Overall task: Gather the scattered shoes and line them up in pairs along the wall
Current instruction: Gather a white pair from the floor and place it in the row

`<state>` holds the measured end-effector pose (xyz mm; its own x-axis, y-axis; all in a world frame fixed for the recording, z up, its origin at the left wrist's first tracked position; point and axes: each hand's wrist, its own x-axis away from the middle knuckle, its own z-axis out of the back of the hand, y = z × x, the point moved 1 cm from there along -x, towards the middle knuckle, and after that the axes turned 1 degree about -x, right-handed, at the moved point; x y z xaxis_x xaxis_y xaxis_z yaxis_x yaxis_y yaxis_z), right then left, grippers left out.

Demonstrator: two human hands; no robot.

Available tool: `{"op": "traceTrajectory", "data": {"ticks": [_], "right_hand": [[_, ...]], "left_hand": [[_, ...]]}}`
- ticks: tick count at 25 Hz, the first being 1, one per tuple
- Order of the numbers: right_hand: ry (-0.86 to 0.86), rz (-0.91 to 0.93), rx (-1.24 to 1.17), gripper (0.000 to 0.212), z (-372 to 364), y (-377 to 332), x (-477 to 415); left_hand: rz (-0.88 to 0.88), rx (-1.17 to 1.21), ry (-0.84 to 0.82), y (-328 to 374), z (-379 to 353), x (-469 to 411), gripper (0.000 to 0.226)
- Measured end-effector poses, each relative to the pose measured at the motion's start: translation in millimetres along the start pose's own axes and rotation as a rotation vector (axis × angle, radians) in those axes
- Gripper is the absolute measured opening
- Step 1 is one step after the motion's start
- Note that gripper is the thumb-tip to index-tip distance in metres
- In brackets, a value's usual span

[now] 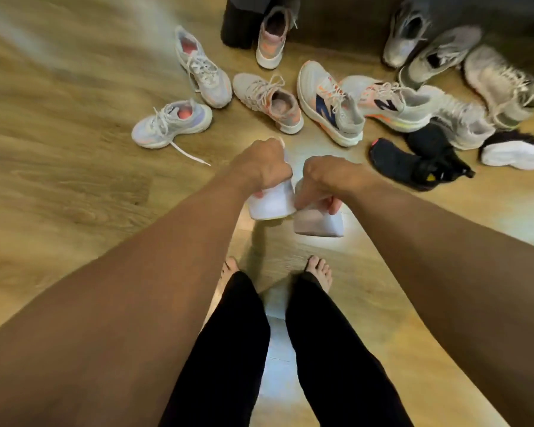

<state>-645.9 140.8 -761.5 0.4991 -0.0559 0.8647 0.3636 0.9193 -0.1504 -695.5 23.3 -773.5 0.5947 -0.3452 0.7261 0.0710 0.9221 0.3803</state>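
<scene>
My left hand (264,166) grips one white shoe (272,203) by its heel, and my right hand (324,180) grips a second white shoe (318,223) the same way. Both shoes hang side by side above the floor, their fronts hidden under my hands. Beyond them lie scattered sneakers: a lilac-and-white one (171,123) at left, its mate (202,67) behind it, a pink-and-beige sneaker (267,101), another (273,37) near the back, and two white sneakers with navy logos (330,103) (392,103).
At the right lie black shoes (413,163), a black-and-white sneaker (518,151) and several grey sneakers (438,57). A dark piece of furniture (241,23) stands at the back. My bare feet (319,272) stand on the wooden floor (59,180).
</scene>
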Motion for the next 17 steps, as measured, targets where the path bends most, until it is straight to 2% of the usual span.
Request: {"op": "traceTrajectory", "data": {"ticks": [3,7,12,17], "right_hand": [[0.015,-0.015,-0.060,0.032,77,12,132],[0.039,-0.069,-0.172,0.034,155,24,299],[0.419,-0.166,-0.294,0.031,208,26,476],[0.669,-0.337,-0.379,0.035,202,44,609]], "left_hand": [[-0.125,-0.098,-0.032,87,75,96,0.017],[-0.348,-0.321,0.093,189,159,211,0.008],[-0.666,-0.503,0.185,297,236,337,0.012],[-0.903,-0.608,0.202,380,249,441,0.019]]}}
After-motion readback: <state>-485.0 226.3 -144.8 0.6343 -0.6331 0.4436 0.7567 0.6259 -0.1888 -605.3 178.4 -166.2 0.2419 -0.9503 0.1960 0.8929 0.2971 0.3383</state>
